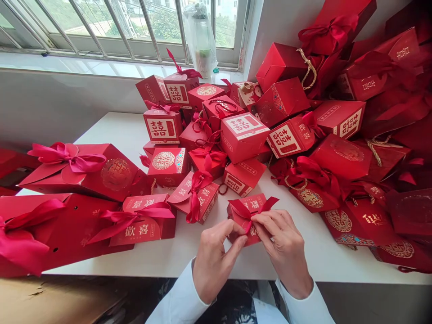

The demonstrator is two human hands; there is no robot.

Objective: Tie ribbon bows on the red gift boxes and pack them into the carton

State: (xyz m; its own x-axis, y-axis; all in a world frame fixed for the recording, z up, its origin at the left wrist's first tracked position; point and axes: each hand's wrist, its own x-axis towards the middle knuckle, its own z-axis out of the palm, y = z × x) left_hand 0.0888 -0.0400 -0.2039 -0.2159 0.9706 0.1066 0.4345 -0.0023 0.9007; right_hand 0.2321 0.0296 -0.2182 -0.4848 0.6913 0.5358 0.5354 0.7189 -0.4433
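Observation:
A small red gift box (243, 208) with gold lettering sits on the white table (189, 261) in front of me. A dark pink ribbon (239, 210) lies across its top, partly covered by my fingers. My left hand (216, 254) pinches the ribbon's lower part between thumb and index finger at the box's left side. With its fingertips closed on the ribbon near the middle of the lid, my right hand (283, 249) comes in from the right. The knot or crossing under my fingers is partly hidden.
Several red boxes with ribbons, such as this tied box (140, 225), stand to the left. A big heap of red boxes and rope-handled bags (351, 155) covers the right and back. A clear cup in a plastic bag (202, 49) stands on the windowsill (101, 65).

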